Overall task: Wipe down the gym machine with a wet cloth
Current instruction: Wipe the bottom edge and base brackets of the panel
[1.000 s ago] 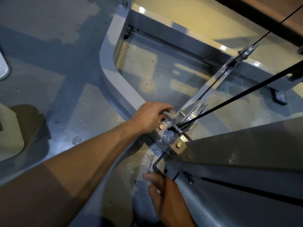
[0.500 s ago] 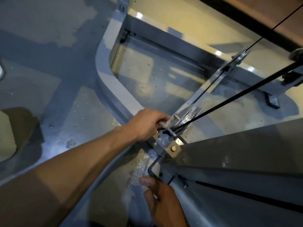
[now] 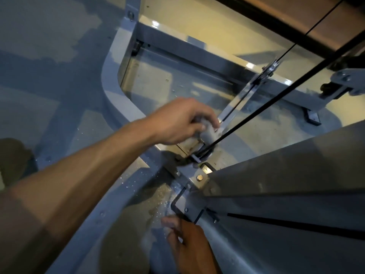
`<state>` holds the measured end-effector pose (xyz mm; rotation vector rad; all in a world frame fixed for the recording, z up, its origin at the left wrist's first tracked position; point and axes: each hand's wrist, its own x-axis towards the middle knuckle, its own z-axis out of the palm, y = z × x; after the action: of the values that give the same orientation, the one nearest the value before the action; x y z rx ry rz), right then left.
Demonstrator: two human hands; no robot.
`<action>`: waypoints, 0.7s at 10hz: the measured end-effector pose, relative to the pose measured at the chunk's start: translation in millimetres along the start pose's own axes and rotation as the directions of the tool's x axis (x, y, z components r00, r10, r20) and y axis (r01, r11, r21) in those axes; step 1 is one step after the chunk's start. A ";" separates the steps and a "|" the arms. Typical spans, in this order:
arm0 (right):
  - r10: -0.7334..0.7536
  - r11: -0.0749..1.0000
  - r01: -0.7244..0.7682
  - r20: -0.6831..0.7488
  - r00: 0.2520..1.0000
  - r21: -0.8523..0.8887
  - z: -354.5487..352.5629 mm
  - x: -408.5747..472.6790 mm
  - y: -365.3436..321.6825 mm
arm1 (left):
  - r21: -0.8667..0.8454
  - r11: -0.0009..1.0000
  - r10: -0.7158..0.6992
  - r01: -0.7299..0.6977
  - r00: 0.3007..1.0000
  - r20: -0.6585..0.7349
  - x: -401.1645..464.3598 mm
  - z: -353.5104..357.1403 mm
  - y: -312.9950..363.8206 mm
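I look down at the grey steel base frame (image 3: 116,99) of the gym machine, with a pulley bracket (image 3: 233,109) and black cables (image 3: 276,99) running up to the right. My left hand (image 3: 177,121) reaches in from the lower left and grips a small grey-white cloth (image 3: 207,133), bunched against the lower end of the pulley bracket where the cables meet it. My right hand (image 3: 189,246) is at the bottom, fingers curled on the edge of the grey slanted panel (image 3: 276,194) by a black bracket.
The concrete floor (image 3: 49,66) is wet and speckled with droplets around the frame's corner plate (image 3: 199,177) with brass bolts. A cross beam (image 3: 197,54) of the frame runs along the back, with a black foot (image 3: 313,116) at the right.
My left hand with the cloth has moved up from the bolted corner plate onto the lower end of the pulley bracket. My right hand has stayed on the panel's edge.
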<state>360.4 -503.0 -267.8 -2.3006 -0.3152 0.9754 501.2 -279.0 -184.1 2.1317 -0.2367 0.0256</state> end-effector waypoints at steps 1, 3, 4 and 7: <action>-0.036 0.999 0.036 0.005 0.999 -0.006 1.9 -0.8 -1.1 | -0.095 0.995 -0.023 -0.009 0.944 -0.328 6.1 -1.3 0.6; -0.023 0.999 0.024 -0.007 1.000 0.022 1.5 -8.4 -1.3 | -0.121 0.971 -0.217 0.206 0.973 -0.085 -13.5 17.7 -17.8; 0.018 0.997 -0.012 -0.076 0.997 0.078 6.5 -11.8 -0.9 | -0.192 0.930 -0.359 0.313 0.886 -0.294 -25.0 10.2 -38.7; -0.012 1.000 0.013 -0.031 0.999 0.023 9.4 -10.6 4.0 | -0.492 0.813 -0.458 0.311 0.864 -0.210 -17.5 42.9 -19.5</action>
<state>346.1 -506.5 -269.4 -2.2878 -0.3035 0.9317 484.3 -301.8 -225.6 1.6462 0.3676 0.0701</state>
